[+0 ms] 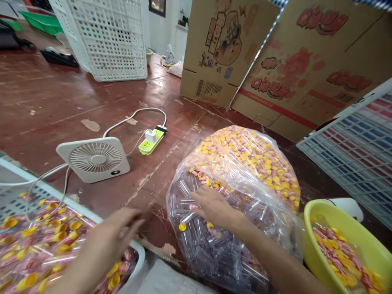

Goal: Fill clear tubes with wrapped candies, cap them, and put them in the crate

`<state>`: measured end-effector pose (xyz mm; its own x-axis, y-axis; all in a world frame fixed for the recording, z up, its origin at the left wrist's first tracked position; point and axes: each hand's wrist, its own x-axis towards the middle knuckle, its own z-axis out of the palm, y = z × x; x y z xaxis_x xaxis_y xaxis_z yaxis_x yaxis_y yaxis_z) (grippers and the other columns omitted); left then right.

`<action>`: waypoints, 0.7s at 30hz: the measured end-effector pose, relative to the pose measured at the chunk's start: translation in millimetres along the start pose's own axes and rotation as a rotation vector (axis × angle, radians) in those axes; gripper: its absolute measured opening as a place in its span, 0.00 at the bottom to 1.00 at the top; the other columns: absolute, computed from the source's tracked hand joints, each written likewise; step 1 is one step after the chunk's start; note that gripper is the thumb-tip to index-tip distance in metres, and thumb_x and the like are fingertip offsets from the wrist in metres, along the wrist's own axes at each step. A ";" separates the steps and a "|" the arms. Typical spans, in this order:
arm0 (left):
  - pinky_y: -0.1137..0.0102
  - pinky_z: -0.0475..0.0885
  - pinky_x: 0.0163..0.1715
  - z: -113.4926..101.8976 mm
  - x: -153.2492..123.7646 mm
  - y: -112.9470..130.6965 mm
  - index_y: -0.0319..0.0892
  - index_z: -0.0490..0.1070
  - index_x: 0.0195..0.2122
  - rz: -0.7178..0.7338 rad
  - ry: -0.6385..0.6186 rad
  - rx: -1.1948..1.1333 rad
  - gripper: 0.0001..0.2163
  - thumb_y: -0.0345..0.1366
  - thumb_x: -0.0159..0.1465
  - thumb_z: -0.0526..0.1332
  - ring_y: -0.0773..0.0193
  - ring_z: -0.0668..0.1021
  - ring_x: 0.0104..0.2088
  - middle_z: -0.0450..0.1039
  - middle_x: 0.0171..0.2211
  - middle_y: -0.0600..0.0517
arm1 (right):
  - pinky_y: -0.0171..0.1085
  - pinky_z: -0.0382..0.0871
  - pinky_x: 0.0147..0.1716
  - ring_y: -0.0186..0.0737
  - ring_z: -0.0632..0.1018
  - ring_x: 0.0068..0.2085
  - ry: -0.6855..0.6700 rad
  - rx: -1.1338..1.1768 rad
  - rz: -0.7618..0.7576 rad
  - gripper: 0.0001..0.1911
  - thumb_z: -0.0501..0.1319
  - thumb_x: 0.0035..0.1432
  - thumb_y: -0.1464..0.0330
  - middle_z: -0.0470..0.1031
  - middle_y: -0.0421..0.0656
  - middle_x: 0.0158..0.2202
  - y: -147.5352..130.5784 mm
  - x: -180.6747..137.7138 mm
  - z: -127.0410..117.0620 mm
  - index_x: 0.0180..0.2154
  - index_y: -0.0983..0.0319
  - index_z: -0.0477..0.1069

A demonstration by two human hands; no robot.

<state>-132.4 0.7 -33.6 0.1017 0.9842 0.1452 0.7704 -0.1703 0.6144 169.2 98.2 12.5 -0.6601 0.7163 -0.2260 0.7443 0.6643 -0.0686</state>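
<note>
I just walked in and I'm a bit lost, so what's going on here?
Someone's right hand is among see-through tubes in a clear plastic bag; whether it grips one is hard to tell. Their left hand, blurred, is by the rim of a basket holding yellow-and-pink pieces. Similar pieces lie under clear plastic beyond the tubes and in a yellow tub at right.

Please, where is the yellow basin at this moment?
In the head view, the yellow basin is at lower right, just right of the clear plastic bag.
</note>
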 end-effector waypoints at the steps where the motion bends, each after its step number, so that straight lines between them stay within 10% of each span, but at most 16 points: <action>1: 0.66 0.76 0.37 17.7 12.5 20.7 0.48 0.76 0.41 0.060 -0.107 0.015 0.08 0.41 0.67 0.58 0.55 0.82 0.38 0.81 0.39 0.51 | 0.38 0.66 0.42 0.43 0.75 0.43 0.012 -0.023 0.096 0.05 0.59 0.67 0.66 0.77 0.45 0.41 7.4 0.8 -4.5 0.41 0.60 0.71; 7: 0.57 0.76 0.43 84.2 59.1 104.3 0.38 0.74 0.48 0.123 -0.455 0.194 0.11 0.33 0.67 0.58 0.46 0.78 0.49 0.76 0.47 0.40 | 0.34 0.67 0.36 0.41 0.79 0.40 0.013 -0.121 0.283 0.15 0.55 0.64 0.77 0.78 0.46 0.41 30.0 14.1 -24.1 0.50 0.60 0.69; 21: 0.59 0.73 0.46 75.7 61.8 83.3 0.42 0.74 0.47 0.010 -0.421 -0.018 0.10 0.36 0.68 0.57 0.51 0.78 0.47 0.76 0.44 0.45 | 0.42 0.73 0.42 0.50 0.79 0.45 -0.019 -0.125 0.238 0.16 0.55 0.66 0.69 0.75 0.54 0.49 33.6 97.5 14.9 0.54 0.65 0.67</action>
<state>-14.3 51.0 -32.1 0.3601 0.9162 -0.1759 0.7576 -0.1772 0.6283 131.4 187.2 -26.3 -0.4653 0.8521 -0.2399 0.8592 0.4999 0.1090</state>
